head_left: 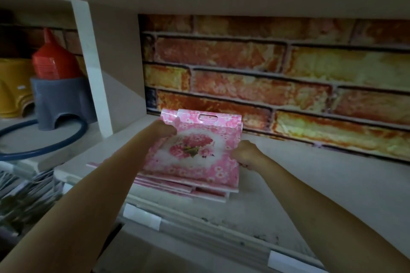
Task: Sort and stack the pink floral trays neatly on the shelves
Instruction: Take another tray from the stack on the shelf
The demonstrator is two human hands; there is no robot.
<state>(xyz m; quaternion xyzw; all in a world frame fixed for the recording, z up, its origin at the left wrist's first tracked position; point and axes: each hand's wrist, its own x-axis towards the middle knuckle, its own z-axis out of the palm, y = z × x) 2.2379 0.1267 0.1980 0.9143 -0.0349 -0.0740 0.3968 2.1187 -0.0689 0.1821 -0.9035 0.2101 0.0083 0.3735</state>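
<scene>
Trays (195, 153): glossy pink floral plastic. Shelf (310, 184): matt, dusty white board. Stool (60, 99): matt grey plastic. Back wall (277, 77): rough brick print.

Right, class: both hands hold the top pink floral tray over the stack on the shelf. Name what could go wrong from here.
1. The stack of trays below is already fanned out unevenly, so the top tray may settle crooked or slide off.
2. The stack sits near the shelf's front edge; a nudge might push trays over it.
3. The left hand and right hand grip only the tray's sides, so it could tip as it is lowered.
</scene>
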